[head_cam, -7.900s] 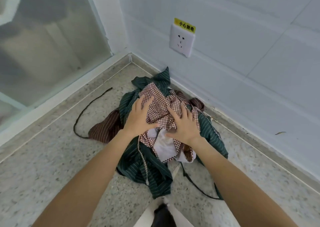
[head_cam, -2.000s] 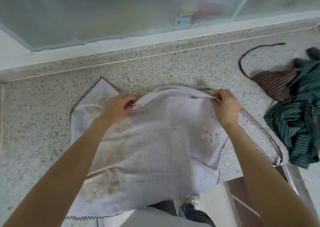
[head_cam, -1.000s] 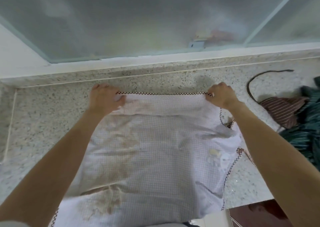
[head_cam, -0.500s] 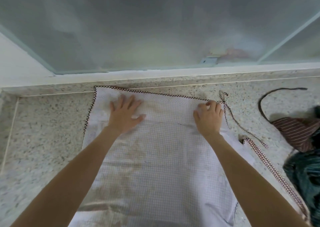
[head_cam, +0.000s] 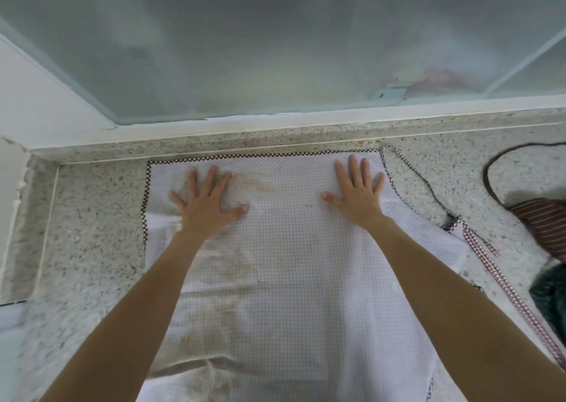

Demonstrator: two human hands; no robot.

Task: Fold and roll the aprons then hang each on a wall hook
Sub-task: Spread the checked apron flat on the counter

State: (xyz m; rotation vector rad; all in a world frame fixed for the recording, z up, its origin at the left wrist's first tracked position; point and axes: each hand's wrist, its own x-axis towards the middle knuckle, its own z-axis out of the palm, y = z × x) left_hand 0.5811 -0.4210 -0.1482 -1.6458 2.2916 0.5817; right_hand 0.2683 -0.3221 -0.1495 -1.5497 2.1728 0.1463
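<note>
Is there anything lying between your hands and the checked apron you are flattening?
Nothing visible does: the left hand and right hand both press flat, fingers spread, directly on the checked apron spread over the stone counter.

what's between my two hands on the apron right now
Only bare checked apron cloth, faintly stained, lies between the left hand and right hand in the head view.

I can read no words, labels, brands or numbers anywhere on the apron (head_cam: 275, 248) under my palms.
</note>
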